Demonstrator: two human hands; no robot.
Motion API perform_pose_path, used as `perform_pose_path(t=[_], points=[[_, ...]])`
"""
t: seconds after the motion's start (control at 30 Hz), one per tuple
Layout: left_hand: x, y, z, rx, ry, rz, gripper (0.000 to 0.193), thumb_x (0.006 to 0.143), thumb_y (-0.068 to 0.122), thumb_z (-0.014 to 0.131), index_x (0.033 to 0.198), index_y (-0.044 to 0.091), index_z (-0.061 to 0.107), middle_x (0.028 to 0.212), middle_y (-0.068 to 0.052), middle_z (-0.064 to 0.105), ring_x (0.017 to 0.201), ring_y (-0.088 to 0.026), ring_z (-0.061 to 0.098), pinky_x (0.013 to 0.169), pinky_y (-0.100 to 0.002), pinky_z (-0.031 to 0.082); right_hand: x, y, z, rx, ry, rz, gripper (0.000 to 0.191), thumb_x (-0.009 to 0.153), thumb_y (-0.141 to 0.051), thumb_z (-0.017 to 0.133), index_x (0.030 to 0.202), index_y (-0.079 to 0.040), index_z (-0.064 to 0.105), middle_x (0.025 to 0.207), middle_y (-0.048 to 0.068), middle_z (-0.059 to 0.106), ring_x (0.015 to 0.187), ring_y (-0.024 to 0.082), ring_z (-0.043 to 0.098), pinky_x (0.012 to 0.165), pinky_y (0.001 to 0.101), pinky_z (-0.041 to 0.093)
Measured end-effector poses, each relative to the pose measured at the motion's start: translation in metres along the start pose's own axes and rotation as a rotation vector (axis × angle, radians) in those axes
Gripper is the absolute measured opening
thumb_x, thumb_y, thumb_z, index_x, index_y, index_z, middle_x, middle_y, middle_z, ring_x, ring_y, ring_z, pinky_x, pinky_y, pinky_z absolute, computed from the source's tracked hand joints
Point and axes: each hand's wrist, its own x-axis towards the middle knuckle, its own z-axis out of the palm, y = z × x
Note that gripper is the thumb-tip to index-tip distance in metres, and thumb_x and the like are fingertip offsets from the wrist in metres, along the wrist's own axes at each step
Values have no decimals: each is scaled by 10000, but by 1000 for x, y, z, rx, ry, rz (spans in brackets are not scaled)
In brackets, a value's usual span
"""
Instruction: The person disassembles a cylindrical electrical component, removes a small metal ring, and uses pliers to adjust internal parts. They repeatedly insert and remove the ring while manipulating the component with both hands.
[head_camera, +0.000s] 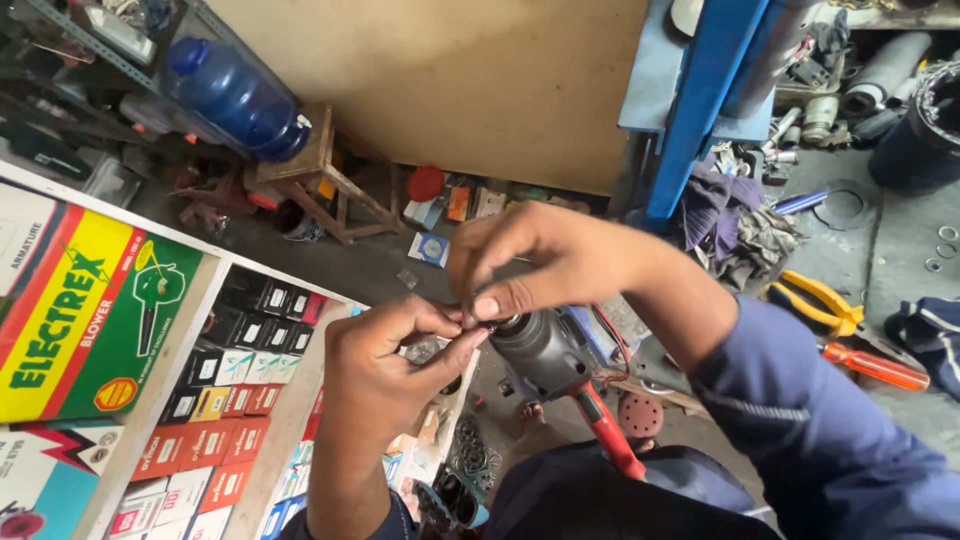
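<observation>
**Both hands pinched together over the nose of a grey power tool**

So both hands meet right at the front end of a grey power tool (545, 350). The left hand (385, 365) comes up from below, thumb and forefinger pressed together on something tiny. Too small to make out what it is. The right hand (535, 260) arches over from above, its fingertips (487, 306) closed down on the same spot, touching the left thumb. The tool sits just under and right of the pinch, with a red handle (610, 435) running down toward the lap. Well off to the right of the grip, yellow-handled pliers (815, 300) and an orange screwdriver (878, 367) lie on the floor. Left of the grip, rows of small boxes (240, 370) fill a shelf.
</observation>
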Motion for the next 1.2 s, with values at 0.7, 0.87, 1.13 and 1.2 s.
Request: perform_pose_path(t=[0.7,0.87,1.13,1.2], points=[[-8,-8,7,-134,2,-52,164,810,-20,848,832,-16,686,864,-89,769,907,-129,775,777,-254,642,32,17,-24,169,-366,-51,469,1002,-462,672,1050,-5,767,925,37,642,970,183,572,874,355,481],[-9,-8,8,-163,3,-62,168,816,-30,844,840,-16,679,873,-92,759,923,-139,773,808,-266,646,28,8,-24,52,-317,-87,422,996,-426,666,1043,-19,769,925,40,660,957,190,595,873,354,492],[-10,-9,9,-130,18,-38,191,797,-28,861,833,-10,674,882,-92,760,934,-134,772,800,-259,648,17,-10,-14,-95,-142,-29,354,969,-369,698,1039,-31,779,924,35,677,970,181,594,853,353,489],[-10,-10,9,-105,24,-25,204,794,-23,870,829,-9,669,868,-89,760,914,-128,770,782,-251,635,13,-9,-11,-60,-115,20,351,960,-370,704,1045,-40,791,885,24,652,946,167,580,829,341,486]])
